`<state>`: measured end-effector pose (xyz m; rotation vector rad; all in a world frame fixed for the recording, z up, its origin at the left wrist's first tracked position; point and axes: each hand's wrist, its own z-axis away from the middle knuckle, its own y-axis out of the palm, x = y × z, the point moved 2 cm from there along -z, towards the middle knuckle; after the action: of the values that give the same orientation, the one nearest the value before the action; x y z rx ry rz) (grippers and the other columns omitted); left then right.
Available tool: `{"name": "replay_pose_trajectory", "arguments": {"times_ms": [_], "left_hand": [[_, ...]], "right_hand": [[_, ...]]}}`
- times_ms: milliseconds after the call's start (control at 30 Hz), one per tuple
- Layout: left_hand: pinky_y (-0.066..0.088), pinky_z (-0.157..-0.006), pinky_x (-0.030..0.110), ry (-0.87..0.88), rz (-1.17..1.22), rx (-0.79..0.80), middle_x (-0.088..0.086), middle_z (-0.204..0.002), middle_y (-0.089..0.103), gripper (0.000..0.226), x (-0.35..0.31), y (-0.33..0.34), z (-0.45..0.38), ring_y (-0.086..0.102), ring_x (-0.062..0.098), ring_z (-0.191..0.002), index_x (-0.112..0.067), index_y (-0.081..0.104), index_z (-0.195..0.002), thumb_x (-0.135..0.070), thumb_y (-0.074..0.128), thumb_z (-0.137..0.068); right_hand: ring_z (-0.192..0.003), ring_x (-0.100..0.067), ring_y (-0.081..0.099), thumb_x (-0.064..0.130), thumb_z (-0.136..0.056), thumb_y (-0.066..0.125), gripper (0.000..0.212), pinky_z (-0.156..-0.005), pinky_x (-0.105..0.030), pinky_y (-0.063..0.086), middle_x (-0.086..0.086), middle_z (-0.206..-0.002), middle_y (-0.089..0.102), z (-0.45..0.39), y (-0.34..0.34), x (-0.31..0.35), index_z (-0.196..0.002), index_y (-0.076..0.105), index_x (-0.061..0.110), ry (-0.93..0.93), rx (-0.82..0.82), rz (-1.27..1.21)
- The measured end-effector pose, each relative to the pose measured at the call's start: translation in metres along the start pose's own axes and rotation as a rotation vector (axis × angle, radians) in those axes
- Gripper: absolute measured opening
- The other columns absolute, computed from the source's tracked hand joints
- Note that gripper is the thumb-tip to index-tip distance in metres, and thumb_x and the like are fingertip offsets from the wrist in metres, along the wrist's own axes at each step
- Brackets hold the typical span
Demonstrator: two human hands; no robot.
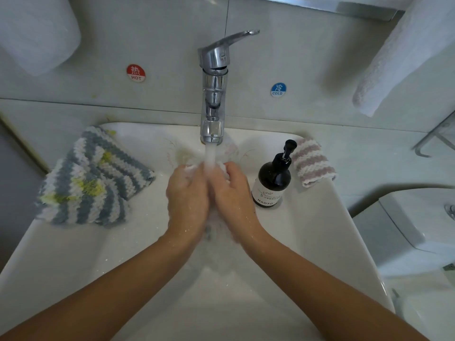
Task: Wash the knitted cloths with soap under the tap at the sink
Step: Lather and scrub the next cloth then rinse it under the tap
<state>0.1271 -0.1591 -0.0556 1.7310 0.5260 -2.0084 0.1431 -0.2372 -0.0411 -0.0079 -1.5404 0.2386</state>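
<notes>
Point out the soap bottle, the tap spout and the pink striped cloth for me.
soap pump bottle [272, 183]: head view, on the dark body above the label.
tap spout [211, 131]: head view, on the chrome outlet end.
pink-and-white striped cloth [312, 163]: head view, on its middle stripes.

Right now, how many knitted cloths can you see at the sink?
3 at least: a grey-striped pile on the sink's left rim, perhaps several; a pink-striped one behind the soap bottle; a white one between both hands.

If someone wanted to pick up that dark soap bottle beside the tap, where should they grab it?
Judging by its shape, grip the soap bottle round its wide round body, coming from the front right, away from the busy right hand. It stands upright on the sink rim; the narrow pump head on top looks a poorer hold.
</notes>
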Motion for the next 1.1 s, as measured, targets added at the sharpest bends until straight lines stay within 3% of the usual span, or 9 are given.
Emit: {"name": "replay_pose_trajectory", "arguments": {"times_ms": [100,267,333,433,533,667,767,900,1100], "left_hand": [[0.053,-0.07,0.042,0.038,-0.035,-0.021,0.004,-0.068,0.061,0.028,-0.009,-0.002,-0.003,0.061,0.025,-0.07,-0.018,0.058,-0.07,-0.034,0.052,-0.093],[0.054,-0.067,0.047,0.04,0.091,-0.04,0.019,-0.07,0.061,0.042,-0.014,-0.006,-0.002,0.058,0.026,-0.063,0.005,0.058,-0.079,-0.034,0.051,-0.093],[0.054,-0.062,0.039,0.078,0.072,-0.024,0.013,-0.069,0.062,0.041,-0.014,-0.005,0.002,0.06,0.022,-0.061,-0.001,0.061,-0.08,-0.036,0.048,-0.098],[0.054,-0.058,0.02,0.092,0.03,-0.018,0.0,-0.079,0.067,0.02,-0.01,-0.002,0.001,0.064,0.001,-0.063,-0.019,0.06,-0.094,-0.036,0.051,-0.098],[0.059,-0.066,0.027,0.034,0.036,0.062,0.002,-0.096,0.066,0.018,-0.007,0.003,-0.001,0.066,0.004,-0.073,-0.022,0.05,-0.106,-0.033,0.059,-0.095],[0.054,-0.061,0.021,0.109,-0.045,0.137,-0.009,-0.09,0.067,0.02,-0.006,0.006,0.003,0.067,-0.001,-0.074,-0.032,0.05,-0.111,-0.044,0.052,-0.095],[0.05,-0.06,0.021,0.084,-0.004,0.163,-0.008,-0.089,0.07,0.017,-0.004,0.006,0.003,0.068,0.004,-0.076,-0.03,0.056,-0.111,-0.037,0.054,-0.095],[0.046,-0.054,0.014,0.078,0.006,0.085,-0.005,-0.081,0.07,0.012,-0.005,0.004,0.001,0.067,0.005,-0.072,-0.023,0.063,-0.099,-0.031,0.055,-0.095],[0.054,-0.059,0.024,-0.016,0.064,-0.018,-0.003,-0.074,0.072,0.019,-0.005,0.0,-0.007,0.069,0.011,-0.068,-0.022,0.071,-0.083,-0.029,0.057,-0.095]], "right_hand": [[-0.084,-0.016,0.066,0.047,-0.092,0.056,0.031,-0.076,-0.036,0.055,0.009,-0.073,0.058,0.001,0.0,0.004,-0.086,0.057,0.017,0.035,0.018,0.003],[-0.067,0.007,0.053,0.037,-0.099,0.045,0.024,-0.059,-0.013,0.041,0.016,-0.072,0.053,0.004,0.001,0.004,-0.077,0.051,0.029,-0.083,0.011,0.114],[-0.065,0.009,0.051,0.034,-0.102,0.039,0.021,-0.058,-0.01,0.039,0.015,-0.073,0.051,0.005,0.003,0.003,-0.085,0.049,0.028,-0.114,0.021,0.123],[-0.066,-0.003,0.052,0.029,-0.102,0.041,0.016,-0.064,-0.024,0.046,0.012,-0.073,0.054,0.0,0.001,-0.002,-0.091,0.051,0.024,-0.078,-0.014,0.023],[-0.076,-0.01,0.059,0.023,-0.1,0.047,0.013,-0.069,-0.038,0.053,0.006,-0.084,0.061,-0.006,-0.004,-0.006,-0.092,0.055,0.03,-0.018,-0.065,-0.101],[-0.076,-0.009,0.064,0.013,-0.098,0.052,0.014,-0.058,-0.025,0.054,-0.005,-0.1,0.065,-0.01,-0.013,0.001,-0.109,0.059,0.019,0.041,-0.08,-0.242],[-0.079,-0.011,0.066,0.016,-0.094,0.059,0.017,-0.065,-0.029,0.056,-0.004,-0.098,0.068,-0.013,-0.016,0.0,-0.111,0.061,0.017,0.045,-0.1,-0.268],[-0.081,-0.017,0.067,0.027,-0.092,0.062,0.007,-0.073,-0.04,0.057,-0.001,-0.088,0.068,-0.011,-0.009,-0.004,-0.097,0.063,0.023,0.02,-0.051,-0.113],[-0.066,-0.011,0.051,0.024,-0.094,0.057,0.024,-0.058,-0.029,0.047,0.005,-0.067,0.052,-0.007,-0.005,-0.002,-0.07,0.052,0.023,-0.022,-0.004,-0.029]]}}
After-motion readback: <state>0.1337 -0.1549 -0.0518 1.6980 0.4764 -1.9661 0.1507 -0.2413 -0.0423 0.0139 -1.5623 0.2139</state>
